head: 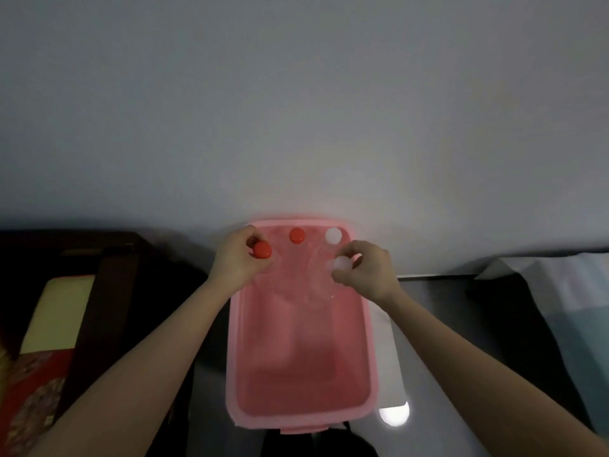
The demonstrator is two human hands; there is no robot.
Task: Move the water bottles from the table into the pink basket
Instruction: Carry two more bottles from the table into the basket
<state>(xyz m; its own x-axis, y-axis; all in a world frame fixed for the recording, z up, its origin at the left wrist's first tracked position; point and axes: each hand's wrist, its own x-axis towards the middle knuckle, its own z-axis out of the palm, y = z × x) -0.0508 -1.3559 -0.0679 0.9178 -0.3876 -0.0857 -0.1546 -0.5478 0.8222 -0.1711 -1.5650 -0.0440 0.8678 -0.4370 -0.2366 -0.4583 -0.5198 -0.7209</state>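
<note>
Forearms come up from the bottom corners, both reaching over the long pink plastic basket (370, 351) that sits lengthwise in front of the person; its near half is empty, bare pink floor all the way down. Just beside its near right corner, a bright white glare spot (393, 413) shines on the grey table (438, 311).

Further up now, the action. The left hand (235, 258) is curled round the neck of a clear bottle with a red screw cap (262, 250), holding it at the basket's far left corner, inside the rim as far as I can judge. The right hand (365, 272) is pinching a clear bottle with a white cap (342, 262), fingertips closed around the cap, over the far right part of the basket. Both bodies are nearly invisible, see-through against pink.

Beyond the hands, two more stand against the far wall of the basket: a second red-capped bottle (297, 235) in the middle and a second white-capped bottle (333, 235) to its right, apart from each other.

Handling, by my reading: thin clear plastic, smooth, likely to give if squeezed mid-body, weighty if full. Neck and cap are the stiff parts, so that high grip looks sound. A plain grey wall (296, 110) closes the scene behind.
</note>
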